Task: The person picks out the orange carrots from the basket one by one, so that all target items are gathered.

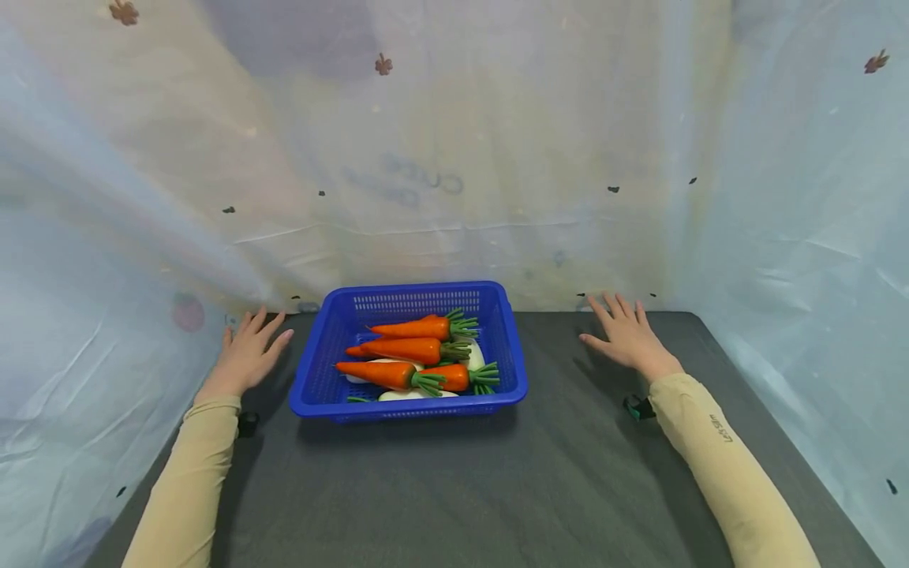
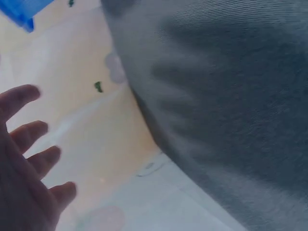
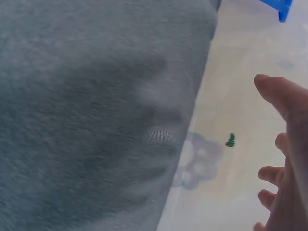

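A blue plastic basket [image 1: 304,402] stands upright on the dark grey worktop [image 1: 568,489], close to the far edge and nearer the far left corner than the far right one. In it lie several orange carrots [image 1: 408,349], stacked loosely, most with their tapered tips towards the worktop's left edge and their cut green stalks towards the right edge. Smooth white vegetables [image 1: 473,356] show beneath and between them, partly covered.

The left hand [image 1: 244,359] is by the far left corner, beside the basket and apart from it. Its grip is wide, fingers spread and mostly straight, with nothing in hold. The right hand [image 1: 628,338] is near the far edge towards the far right corner, well apart from the basket; its grip is likewise spread wide and holds nothing. A shadow falls on the worktop near each hand.

Both forearms wear beige sleeves [image 1: 738,481] and reach in from the near side, one along the left edge, one along the right. A small dark device [image 1: 248,424] sits at the left wrist. Pale, patterned sheeting [image 1: 497,158] hangs behind the far edge and along both sides.
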A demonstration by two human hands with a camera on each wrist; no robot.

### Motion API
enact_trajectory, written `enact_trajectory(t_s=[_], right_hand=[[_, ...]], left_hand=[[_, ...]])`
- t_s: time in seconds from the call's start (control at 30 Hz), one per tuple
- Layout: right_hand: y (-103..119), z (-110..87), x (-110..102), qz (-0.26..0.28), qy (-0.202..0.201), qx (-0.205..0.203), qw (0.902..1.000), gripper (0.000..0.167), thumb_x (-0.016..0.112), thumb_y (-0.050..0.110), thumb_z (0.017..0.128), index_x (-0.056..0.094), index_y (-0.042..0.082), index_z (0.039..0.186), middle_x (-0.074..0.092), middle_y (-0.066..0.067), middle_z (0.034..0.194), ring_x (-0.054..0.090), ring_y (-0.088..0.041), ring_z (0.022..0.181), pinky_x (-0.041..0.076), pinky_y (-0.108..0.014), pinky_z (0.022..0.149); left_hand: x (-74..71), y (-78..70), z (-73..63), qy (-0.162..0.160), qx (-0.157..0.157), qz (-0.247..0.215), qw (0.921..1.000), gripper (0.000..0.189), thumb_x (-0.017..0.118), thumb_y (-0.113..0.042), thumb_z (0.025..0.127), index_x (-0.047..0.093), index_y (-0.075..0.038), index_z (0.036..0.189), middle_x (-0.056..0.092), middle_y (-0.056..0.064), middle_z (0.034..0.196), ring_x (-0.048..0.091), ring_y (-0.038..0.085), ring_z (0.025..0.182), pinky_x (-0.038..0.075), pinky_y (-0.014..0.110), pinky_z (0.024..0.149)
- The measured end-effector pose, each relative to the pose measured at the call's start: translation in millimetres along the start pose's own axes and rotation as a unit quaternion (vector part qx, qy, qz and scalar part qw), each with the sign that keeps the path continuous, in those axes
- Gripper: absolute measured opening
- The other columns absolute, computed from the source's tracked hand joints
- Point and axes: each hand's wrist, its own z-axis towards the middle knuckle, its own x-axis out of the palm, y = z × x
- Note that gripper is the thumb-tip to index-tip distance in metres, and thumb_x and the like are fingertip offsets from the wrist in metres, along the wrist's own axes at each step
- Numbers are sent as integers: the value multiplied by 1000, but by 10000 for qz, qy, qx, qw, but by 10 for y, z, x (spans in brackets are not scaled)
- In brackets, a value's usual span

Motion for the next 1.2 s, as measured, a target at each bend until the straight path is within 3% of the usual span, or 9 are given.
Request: enact_trajectory(t_s=[0.23, 0.43, 0.7, 0.77, 0.87, 1.1, 1.2], right_hand=[[-2, 82, -182, 893, 108, -112, 9959, 84, 57, 42, 94, 14, -1, 151, 16, -31, 150, 14, -49, 136, 13, -65, 105], [58, 150, -337, 2093, 325, -76, 9773, 81, 52, 41, 98, 11, -5, 150, 17, -32, 151, 17, -49, 136, 19, -63, 105], [252, 216, -468, 3431, 346, 239, 9383, 72, 48, 42, 100, 16, 3, 152, 30, -28, 146, 33, -46, 131, 33, -60, 100], [308, 234, -506, 3631, 333, 247, 9308, 71, 48, 42, 100, 18, 2, 151, 33, -27, 145, 36, -44, 129, 35, -59, 100], [383, 266, -550, 3910, 292, 227, 9197, 68, 49, 39, 100, 22, 3, 150, 37, -25, 143, 41, -42, 127, 38, -55, 100], [736, 273, -781, 4590, 485, 139, 8870, 57, 48, 22, 102, 24, -2, 148, 35, -29, 143, 40, -41, 128, 38, -52, 101], [791, 378, -732, 4711, 511, 76, 8806, 57, 48, 22, 102, 25, 0, 149, 35, -27, 145, 41, -39, 129, 37, -52, 102]], left_hand=[[-225, -84, -5, 489, 34, -1081, 9929, 66, 41, -42, 102, 32, 8, 144, 25, 37, 144, 26, 55, 129, 24, 67, 99], [-290, -161, -2, 1068, -20, -2249, 9685, 68, 45, -42, 101, 28, 7, 145, 42, 35, 135, 50, 48, 115, 50, 53, 84], [-287, -237, 16, 1592, 30, -3282, 9311, 65, 54, -27, 99, 24, 5, 147, 48, 35, 127, 58, 44, 106, 52, 51, 81], [-290, -273, 12, 1702, 21, -3390, 9253, 67, 57, -25, 98, 23, 6, 147, 48, 36, 127, 59, 43, 104, 52, 52, 81], [-296, -344, 1, 1809, -48, -3430, 9217, 70, 61, -24, 95, 23, 6, 147, 48, 35, 126, 63, 37, 99, 52, 53, 80], [-267, -414, 7, 1869, -245, -3326, 9240, 74, 66, -26, 92, 26, 4, 147, 51, 30, 122, 64, 31, 93, 52, 53, 80], [-251, -421, 17, 1851, -272, -3281, 9259, 74, 67, -26, 91, 27, 5, 146, 52, 29, 120, 65, 30, 91, 52, 53, 79]])
